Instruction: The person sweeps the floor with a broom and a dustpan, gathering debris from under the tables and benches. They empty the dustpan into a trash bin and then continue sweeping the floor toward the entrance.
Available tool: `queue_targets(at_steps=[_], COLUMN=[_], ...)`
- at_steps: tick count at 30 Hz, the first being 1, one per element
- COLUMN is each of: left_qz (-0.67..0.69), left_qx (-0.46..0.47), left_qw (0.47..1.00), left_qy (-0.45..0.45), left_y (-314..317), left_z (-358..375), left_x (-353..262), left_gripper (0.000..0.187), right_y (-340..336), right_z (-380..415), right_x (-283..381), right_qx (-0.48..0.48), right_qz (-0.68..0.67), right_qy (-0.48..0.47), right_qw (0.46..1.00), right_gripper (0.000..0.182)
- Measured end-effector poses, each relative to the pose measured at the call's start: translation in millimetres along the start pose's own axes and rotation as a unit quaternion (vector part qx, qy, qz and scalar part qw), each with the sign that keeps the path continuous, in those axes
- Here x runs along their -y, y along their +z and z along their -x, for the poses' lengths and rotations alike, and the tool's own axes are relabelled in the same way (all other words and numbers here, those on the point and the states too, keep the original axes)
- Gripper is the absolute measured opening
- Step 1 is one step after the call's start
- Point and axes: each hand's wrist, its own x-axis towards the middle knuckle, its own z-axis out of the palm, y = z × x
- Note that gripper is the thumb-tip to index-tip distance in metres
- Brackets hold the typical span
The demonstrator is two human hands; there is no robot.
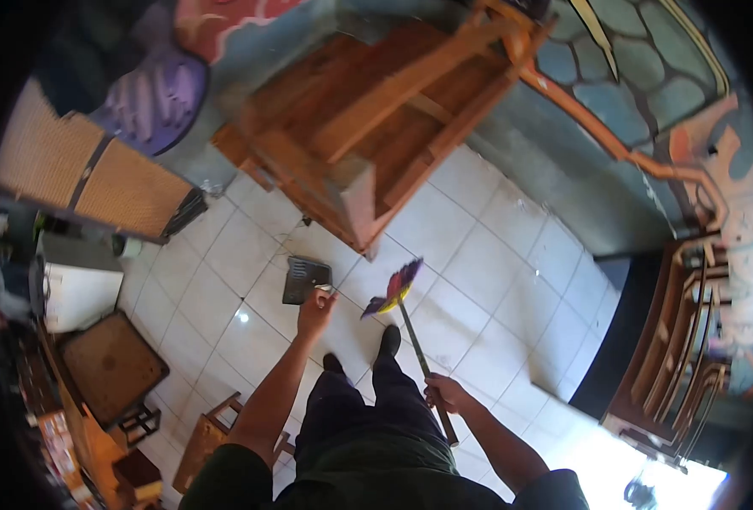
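Observation:
My right hand (446,395) is wrapped round the upper part of the stick of a broom (413,340). The broom slants away in front of me, its purple, red and yellow bristle head (396,290) low over the floor tiles. Closed fingers of my left hand (315,311) are at the near corner of a dark dustpan (301,281), where a small pale piece (325,289) shows at the fingertips. The pan lies beyond that hand, left of the broom head; its handle is hidden by the hand.
A tipped wooden table (393,110) stands ahead against the painted wall. On the left are a woven panel (130,187), a white cabinet (83,289), a brown square-topped table (109,361) and a wooden stool (202,446). Wooden furniture (661,348) lines the right.

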Motion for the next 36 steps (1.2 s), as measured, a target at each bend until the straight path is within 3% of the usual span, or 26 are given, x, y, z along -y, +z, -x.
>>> queue_targets(at_steps=[4, 5, 6, 9, 10, 13, 15, 16, 18, 19, 20, 21, 22, 24, 25, 26, 27, 28, 30, 32, 34, 36], left_qz=[-0.116, -0.193, -0.272, -0.335, -0.339, -0.342, -0.346, -0.272, -0.378, -0.374, -0.421, -0.457, -0.528, -0.549, -0.551, -0.511, -0.459, -0.429, -0.464, -0.464, -0.458, -0.415], left_qx=[0.024, 0.039, 0.055, 0.056, 0.068, 0.111, 0.137, 0.167, 0.193, 0.197, 0.115, 0.027, -0.095, -0.12, -0.113, 0.009, 0.128, 0.144, 0.133, 0.124, 0.102, 0.121], left_qw=[0.993, 0.98, 0.96, 0.941, 0.938, 0.932, 0.928, 0.947, 0.905, 0.905, 0.899, 0.888, 0.833, 0.821, 0.82, 0.859, 0.876, 0.891, 0.876, 0.876, 0.881, 0.9], left_qy=[0.028, -0.003, -0.034, 0.007, 0.016, 0.032, 0.012, -0.009, 0.03, 0.038, 0.037, 0.038, 0.133, 0.097, 0.104, 0.017, -0.071, -0.036, -0.013, -0.045, -0.061, -0.058], left_y=[30.6, 33.8, 36.5, 52.1, 53.0, 51.3, 60.4, 62.7, 64.6, 67.2, 66.1, 71.6, 75.5, 76.9, 79.4, 76.4, 73.3, 67.9, 61.8, 56.4, 49.6, 37.4], left_z=[-31.8, -40.3, -48.3, -87.4, -102.1, -136.0, -128.7, -131.6, -127.8, -120.0, -109.9, -102.3, -87.5, -85.2, -93.0, -114.6, -138.3, -153.6, -120.0, -96.8, -85.1, -54.7], left_x=[34.0, 34.5, 41.2, 97.0, 110.2, 143.1, 143.3, 158.8, 182.2, 174.6, 167.9, 147.1, 109.0, 82.1, 106.6, 149.9, 195.2, 248.2, 189.8, 184.0, 196.5, 166.9], left_gripper=[0.046, 0.056, 0.068, 0.082, 0.083, 0.066, 0.049, 0.047, 0.044, 0.044, 0.042, 0.041, 0.041, 0.037, 0.037, 0.036, 0.034, 0.026, 0.02, 0.016, 0.024, 0.034], right_y=[-19.9, -26.6, -29.7, -33.7, -37.1, -30.7, -31.8, -28.5, -31.3, -32.3, -29.8, -29.5, -26.5, -21.3, -23.7, -11.5, 0.5, 6.6, 20.7, 26.8, 33.6, 36.2], right_z=[-16.4, -23.5, -26.4, -14.7, -14.1, -7.9, 5.5, 7.8, -5.1, -6.7, -8.7, -15.0, -9.7, -8.9, -22.4, -17.2, -13.2, -9.4, -9.6, -3.6, 10.7, 22.2], right_x=[-9.8, -14.1, -19.7, -32.9, -45.2, -99.9, -115.4, -121.3, -145.5, -153.1, -161.5, -173.3, -173.0, -190.7, -223.5, -217.4, -208.6, -203.9, -202.6, -202.4, -198.2, -205.7], right_qx=[-0.123, -0.137, -0.146, -0.171, -0.187, -0.214, -0.24, -0.239, -0.252, -0.321, -0.386, -0.404, -0.399, -0.384, -0.389, -0.386, -0.375, -0.365, -0.37, -0.344, -0.314, -0.322], right_qz=[0.035, 0.019, -0.001, 0.021, 0.002, 0.027, 0.038, 0.067, 0.054, 0.107, 0.159, 0.143, 0.118, 0.124, 0.192, 0.039, 0.01, -0.013, -0.039, -0.042, -0.084, -0.07], right_qy=[-0.07, -0.081, -0.076, -0.129, -0.124, -0.161, -0.132, -0.109, -0.075, -0.113, -0.148, -0.113, -0.095, -0.092, -0.177, -0.072, -0.06, -0.047, -0.046, -0.047, -0.051, -0.058], right_qw=[0.989, 0.987, 0.986, 0.977, 0.975, 0.963, 0.961, 0.963, 0.963, 0.934, 0.896, 0.896, 0.904, 0.91, 0.883, 0.919, 0.925, 0.93, 0.927, 0.937, 0.944, 0.942], right_gripper=[0.016, 0.027, 0.027, 0.054, 0.054, 0.064, 0.063, 0.063, 0.059, 0.055, 0.052, 0.047, 0.047, 0.048, 0.048, 0.048, 0.039, 0.029, 0.029, 0.029, 0.029, 0.029])
